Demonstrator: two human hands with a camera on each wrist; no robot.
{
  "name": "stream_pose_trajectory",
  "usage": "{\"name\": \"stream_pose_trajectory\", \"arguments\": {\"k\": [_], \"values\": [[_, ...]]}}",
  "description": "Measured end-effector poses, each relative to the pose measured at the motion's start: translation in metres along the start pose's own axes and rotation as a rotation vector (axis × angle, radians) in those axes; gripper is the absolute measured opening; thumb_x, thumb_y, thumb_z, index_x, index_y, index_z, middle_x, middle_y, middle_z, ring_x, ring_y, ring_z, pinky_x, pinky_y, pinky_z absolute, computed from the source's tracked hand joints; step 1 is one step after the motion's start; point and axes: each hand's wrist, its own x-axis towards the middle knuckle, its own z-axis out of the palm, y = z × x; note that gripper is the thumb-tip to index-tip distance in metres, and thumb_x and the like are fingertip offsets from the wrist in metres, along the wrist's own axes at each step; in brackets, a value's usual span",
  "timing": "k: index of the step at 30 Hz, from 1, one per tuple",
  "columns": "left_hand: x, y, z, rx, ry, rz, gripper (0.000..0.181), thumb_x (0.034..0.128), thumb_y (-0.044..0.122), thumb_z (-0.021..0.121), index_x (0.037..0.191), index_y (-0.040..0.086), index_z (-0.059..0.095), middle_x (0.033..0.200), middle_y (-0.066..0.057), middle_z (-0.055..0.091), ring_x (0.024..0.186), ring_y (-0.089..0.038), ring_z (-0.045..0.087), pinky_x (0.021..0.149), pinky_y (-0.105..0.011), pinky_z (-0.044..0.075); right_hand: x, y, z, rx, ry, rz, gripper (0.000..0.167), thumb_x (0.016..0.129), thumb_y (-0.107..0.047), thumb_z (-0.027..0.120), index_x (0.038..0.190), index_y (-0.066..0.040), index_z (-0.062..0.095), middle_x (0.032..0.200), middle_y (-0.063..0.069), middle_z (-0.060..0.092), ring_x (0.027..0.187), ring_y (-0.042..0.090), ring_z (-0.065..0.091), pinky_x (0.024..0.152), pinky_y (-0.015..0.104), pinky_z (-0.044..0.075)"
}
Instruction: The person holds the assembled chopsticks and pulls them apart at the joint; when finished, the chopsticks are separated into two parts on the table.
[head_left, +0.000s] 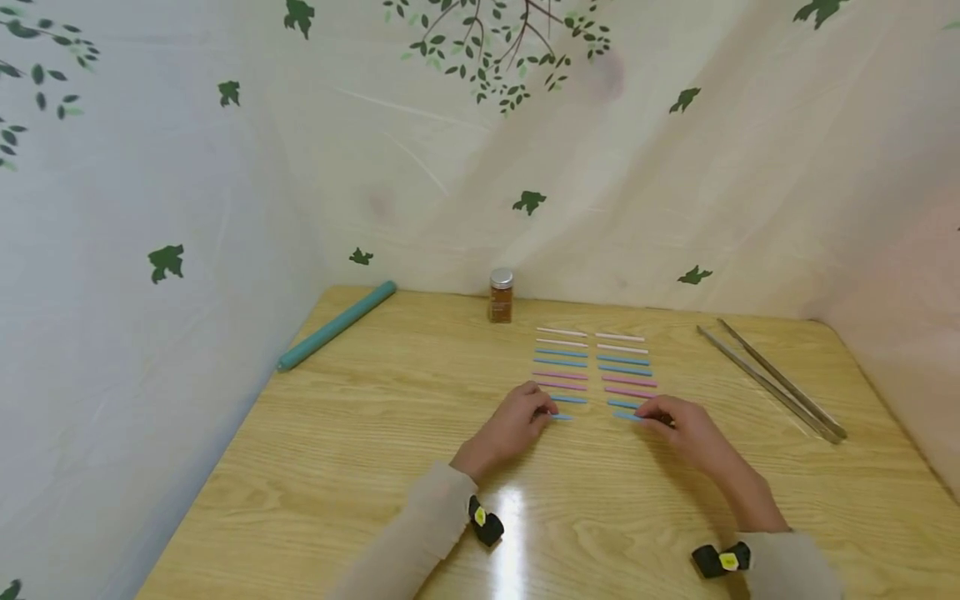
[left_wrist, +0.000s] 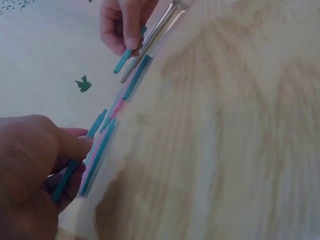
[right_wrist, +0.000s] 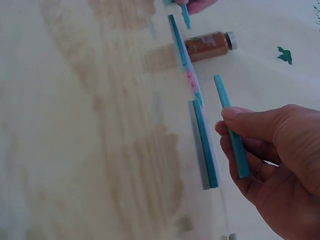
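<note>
Two columns of thin sticks lie on the wooden table, in white, blue and pink pairs, such as a pink stick [head_left: 630, 381] and a white stick [head_left: 621, 337]. At the near end of the left column, my left hand [head_left: 517, 421] pinches a blue stick [left_wrist: 97, 123] between thumb and fingers. My right hand [head_left: 686, 429] pinches another blue stick [right_wrist: 239, 152] at the near end of the right column. Both held sticks are raised off the table in the wrist views. Below the right one lies a blue stick [right_wrist: 205, 145] on the wood.
A small jar [head_left: 501, 298] with a silver lid stands at the back of the table. Metal tongs [head_left: 780, 383] lie to the right. A green rolling-pin-like rod [head_left: 337, 327] rests at the far left. Leaf-patterned cloth [head_left: 450, 175] hangs behind the table.
</note>
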Motion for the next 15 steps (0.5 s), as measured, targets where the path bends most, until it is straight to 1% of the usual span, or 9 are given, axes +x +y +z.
{"name": "stream_pose_trajectory", "arguments": {"k": [4,7,10,15], "values": [[0.008,0.005,0.013,0.008,0.031,-0.017,0.01,0.0937,0.007,0.059,0.097,0.008,0.068,0.097,-0.002,0.058,0.091,-0.014,0.053,0.083,-0.022,0.046,0.0,0.002,0.005,0.014,-0.014,0.044,0.01,0.083,-0.003,0.071,0.09,-0.009,0.069,0.085,-0.001,0.065,0.073,0.0,0.054,0.064,0.022,0.049],[0.011,0.004,0.02,0.022,0.059,-0.011,0.01,0.0926,0.006,0.06,0.096,0.009,0.069,0.097,-0.001,0.059,0.092,-0.014,0.055,0.084,-0.022,0.046,0.001,0.004,0.007,0.012,-0.027,0.078,0.009,0.083,-0.005,0.071,0.09,-0.011,0.069,0.084,-0.003,0.063,0.073,0.001,0.053,0.064,0.022,0.048],[0.013,0.004,0.025,0.023,0.081,-0.006,0.01,0.0924,0.006,0.06,0.096,0.009,0.069,0.098,-0.001,0.06,0.093,-0.014,0.055,0.085,-0.023,0.045,0.002,0.006,0.009,0.002,-0.039,0.086,0.007,0.084,-0.006,0.071,0.089,-0.01,0.07,0.083,-0.003,0.063,0.073,0.001,0.053,0.064,0.022,0.047],[0.012,0.004,0.029,0.04,0.109,0.008,0.008,0.0921,0.007,0.062,0.095,0.01,0.069,0.094,-0.001,0.06,0.09,-0.014,0.054,0.083,-0.023,0.045,0.003,0.005,0.01,-0.009,-0.06,0.084,0.007,0.084,-0.004,0.07,0.089,-0.009,0.071,0.083,-0.003,0.062,0.072,0.002,0.052,0.063,0.022,0.047]]}}
